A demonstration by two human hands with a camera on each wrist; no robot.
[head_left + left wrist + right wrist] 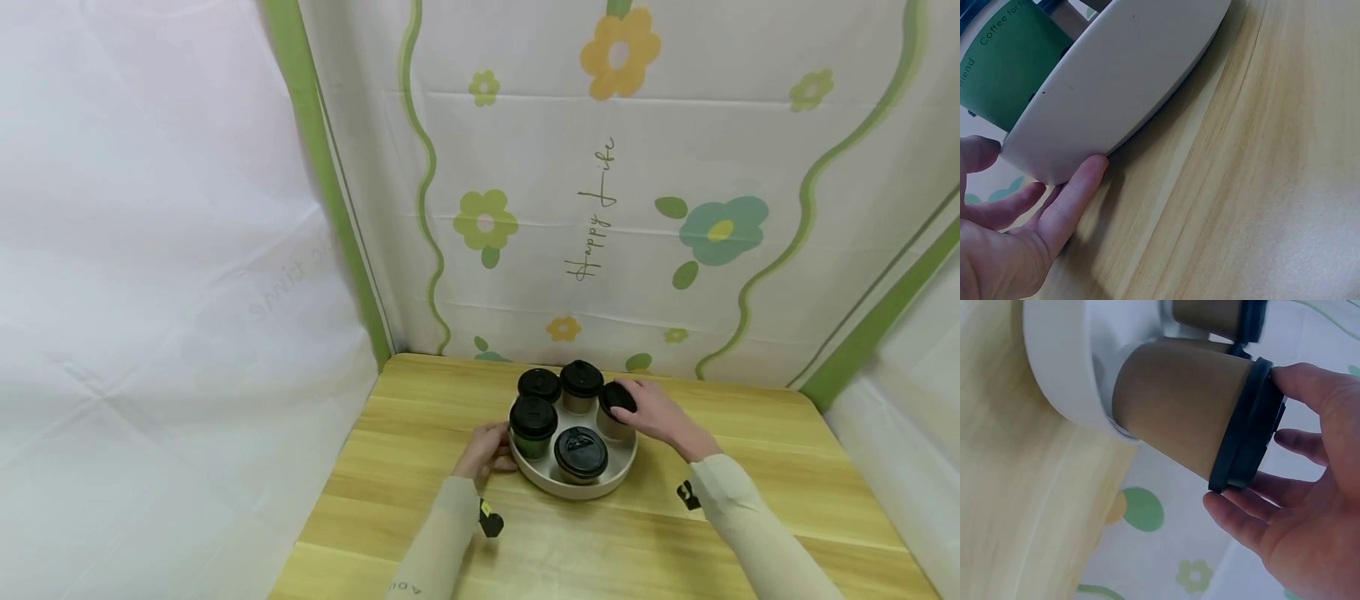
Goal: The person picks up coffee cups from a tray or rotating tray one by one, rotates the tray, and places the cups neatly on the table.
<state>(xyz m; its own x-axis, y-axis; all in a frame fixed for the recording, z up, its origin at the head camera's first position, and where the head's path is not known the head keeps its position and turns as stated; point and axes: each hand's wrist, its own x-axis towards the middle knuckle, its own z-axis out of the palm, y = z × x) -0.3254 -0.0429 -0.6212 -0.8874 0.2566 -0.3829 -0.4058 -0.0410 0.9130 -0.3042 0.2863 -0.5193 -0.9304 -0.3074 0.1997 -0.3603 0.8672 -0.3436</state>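
Note:
A round white tray (574,490) carries several paper cups with black lids. My left hand (486,450) is at its left side; the left wrist view shows the thumb near the rim and a straight finger (1085,181) touching the outer wall. Beside it stands a green cup (1013,69) with printed lettering. My right hand (654,410) grips a brown paper cup (1179,403) by its black lid (1247,428), thumb on one side and fingertips on the other. That cup leans at the tray's right side; whether its base touches the tray I cannot tell.
Other lidded cups stand at the tray's front (581,454), back (581,382) and back left (539,386). The tray sits on a wooden table (405,433) near its back edge. A flower-printed curtain (540,167) hangs behind, with white cloth (165,292) at the left.

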